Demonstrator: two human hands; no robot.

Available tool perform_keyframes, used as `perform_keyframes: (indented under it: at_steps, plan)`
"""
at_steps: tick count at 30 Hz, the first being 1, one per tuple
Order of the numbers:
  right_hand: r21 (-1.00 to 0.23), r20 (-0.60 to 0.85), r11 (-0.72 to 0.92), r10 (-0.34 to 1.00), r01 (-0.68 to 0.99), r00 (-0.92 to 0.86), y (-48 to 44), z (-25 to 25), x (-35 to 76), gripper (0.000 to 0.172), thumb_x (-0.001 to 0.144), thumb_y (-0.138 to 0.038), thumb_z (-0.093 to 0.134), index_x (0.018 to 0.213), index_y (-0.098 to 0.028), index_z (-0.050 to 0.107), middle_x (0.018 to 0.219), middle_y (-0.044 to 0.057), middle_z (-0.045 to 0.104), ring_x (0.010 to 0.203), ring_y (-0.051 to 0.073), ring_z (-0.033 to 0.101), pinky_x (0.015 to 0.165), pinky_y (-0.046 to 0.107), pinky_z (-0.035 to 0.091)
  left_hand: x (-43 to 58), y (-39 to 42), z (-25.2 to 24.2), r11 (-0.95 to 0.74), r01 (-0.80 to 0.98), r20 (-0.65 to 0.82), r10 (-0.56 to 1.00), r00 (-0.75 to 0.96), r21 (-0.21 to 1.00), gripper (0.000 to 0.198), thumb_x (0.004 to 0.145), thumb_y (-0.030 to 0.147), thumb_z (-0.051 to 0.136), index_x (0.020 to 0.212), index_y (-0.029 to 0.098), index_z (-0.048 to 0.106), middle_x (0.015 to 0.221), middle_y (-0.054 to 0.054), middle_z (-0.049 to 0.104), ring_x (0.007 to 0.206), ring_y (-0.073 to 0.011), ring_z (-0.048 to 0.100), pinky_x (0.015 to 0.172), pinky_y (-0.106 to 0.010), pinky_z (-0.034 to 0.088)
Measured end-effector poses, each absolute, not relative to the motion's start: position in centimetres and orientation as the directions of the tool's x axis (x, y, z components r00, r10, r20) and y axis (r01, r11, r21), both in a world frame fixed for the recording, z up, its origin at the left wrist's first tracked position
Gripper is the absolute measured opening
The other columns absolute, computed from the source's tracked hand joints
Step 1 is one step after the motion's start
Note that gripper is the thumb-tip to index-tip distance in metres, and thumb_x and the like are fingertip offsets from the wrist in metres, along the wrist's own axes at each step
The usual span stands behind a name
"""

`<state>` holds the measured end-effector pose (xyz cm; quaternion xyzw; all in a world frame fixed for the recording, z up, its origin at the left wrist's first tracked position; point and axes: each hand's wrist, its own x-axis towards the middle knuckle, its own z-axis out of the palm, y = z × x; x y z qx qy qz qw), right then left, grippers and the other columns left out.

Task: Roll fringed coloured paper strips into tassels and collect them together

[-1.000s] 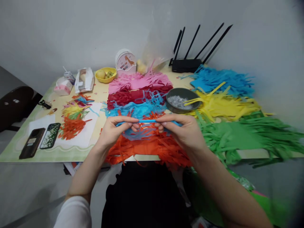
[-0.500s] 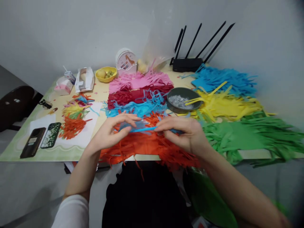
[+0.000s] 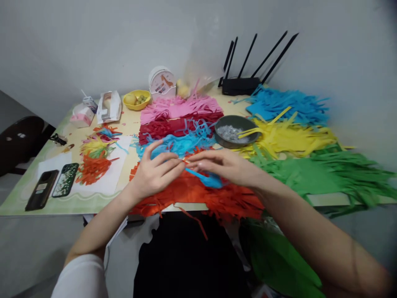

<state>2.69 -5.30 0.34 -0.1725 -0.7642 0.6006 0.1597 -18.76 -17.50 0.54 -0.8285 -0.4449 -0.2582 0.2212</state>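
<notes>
Near the table edge (image 3: 77,205), left hand (image 3: 156,173) and right hand (image 3: 225,167) pinching blue strip (image 3: 207,179) over orange fringe (image 3: 186,193), bowl (image 3: 230,144) close behind

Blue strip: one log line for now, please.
left grip: pinching blue strip | right grip: pinching blue strip | under: orange fringe

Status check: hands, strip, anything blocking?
Left hand pinching end of blue strip. Right hand laid over it, grip unclear. Strip above orange fringe paper at table near edge. Grey bowl behind, apart from hands.
</notes>
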Motion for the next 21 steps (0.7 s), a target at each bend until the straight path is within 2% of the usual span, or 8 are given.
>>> perform_keyframes:
  at_steps: [2,4,6,9,13,16,18,21]
  plan:
    - [-0.993,-0.085,0.046,0.342,0.107,-0.936,-5.2,-0.2,1.8,0.036,0.085,-0.049,0.069,0.093,-0.015,0.077,0.079,0.006,0.077,0.068,0.016,0.069,0.058,0.024,0.052,-18.8,-17.7,0.4,-0.527,0.819,0.657,0.538,0.529,-0.228,0.019,0.096,0.012,0.058,0.109,0.022,0.066,0.105,0.000,0.079,0.104,-0.0158,0.072,0.116,-0.050,0.037]
    - [-0.986,-0.131,-0.141,0.289,0.093,-0.948,-5.7,-0.9,1.1,0.034,0.080,-0.048,0.075,0.085,-0.015,0.075,0.069,0.003,0.074,0.054,0.011,0.062,0.048,0.020,0.044,-18.9,-18.0,0.2,-0.524,0.818,0.676,0.514,0.527,-0.239,0.022,0.096,0.012,0.058,0.113,0.022,0.066,0.111,-0.002,0.078,0.109,-0.0169,0.071,0.118,-0.049,0.036]
    - [-0.960,-0.120,-0.280,0.321,0.027,-0.940,-6.5,-1.4,0.6,0.029,0.075,-0.043,0.081,0.084,-0.016,0.074,0.066,0.002,0.074,0.052,0.009,0.060,0.047,0.019,0.042,-19.0,-18.3,-0.2,-0.509,0.836,0.699,0.521,0.490,-0.206,0.025,0.095,0.011,0.058,0.115,0.023,0.067,0.113,-0.003,0.078,0.114,-0.0185,0.070,0.119,-0.050,0.033]
    - [-0.930,-0.057,-0.353,0.410,-0.101,-0.910,-7.9,-1.6,0.1,0.025,0.071,-0.036,0.085,0.084,-0.018,0.074,0.063,0.000,0.073,0.057,0.010,0.065,0.056,0.019,0.048,-18.8,-18.6,-1.0,-0.464,0.882,0.769,0.532,0.353,-0.084,0.028,0.091,0.008,0.063,0.114,0.024,0.068,0.104,-0.002,0.080,0.111,-0.0200,0.071,0.118,-0.051,0.033]
    - [-0.896,0.075,-0.352,0.484,-0.272,-0.872,-9.8,-0.8,-0.5,0.022,0.074,-0.036,0.084,0.085,-0.018,0.074,0.066,0.000,0.075,0.060,0.011,0.069,0.064,0.023,0.054,-16.3,-19.2,-2.2,-0.427,0.834,0.826,0.560,-0.058,0.348,0.027,0.088,0.005,0.065,0.106,0.024,0.071,0.095,-0.001,0.080,0.100,-0.0192,0.074,0.110,-0.049,0.044]
    - [-0.891,0.176,-0.290,0.489,-0.350,-0.854,-10.6,0.0,-0.4,0.017,0.080,-0.033,0.079,0.087,-0.018,0.075,0.070,0.001,0.076,0.066,0.013,0.072,0.067,0.024,0.056,-13.6,-20.2,-2.6,-0.405,0.646,0.728,0.581,-0.364,0.647,0.025,0.090,0.007,0.064,0.104,0.025,0.074,0.103,-0.002,0.079,0.104,-0.0196,0.073,0.108,-0.046,0.049]
    - [-0.919,0.236,-0.159,0.515,-0.362,-0.824,-10.7,0.3,0.0,0.009,0.084,-0.027,0.075,0.087,-0.018,0.075,0.073,0.001,0.077,0.071,0.013,0.073,0.071,0.023,0.057,-12.1,-20.7,-2.7,-0.374,0.510,0.618,0.620,-0.484,0.775,0.025,0.092,0.010,0.061,0.106,0.026,0.075,0.114,-0.004,0.077,0.111,-0.0207,0.071,0.108,-0.045,0.050]
    - [-0.934,0.343,0.121,0.565,-0.335,-0.751,-10.6,0.1,0.6,0.004,0.087,-0.018,0.070,0.088,-0.019,0.074,0.083,0.001,0.077,0.079,0.012,0.072,0.076,0.022,0.056,-10.8,-20.9,-3.3,-0.386,0.331,0.509,0.671,-0.539,0.861,0.023,0.097,0.021,0.057,0.111,0.024,0.076,0.124,-0.008,0.073,0.120,-0.0252,0.067,0.109,-0.046,0.050]
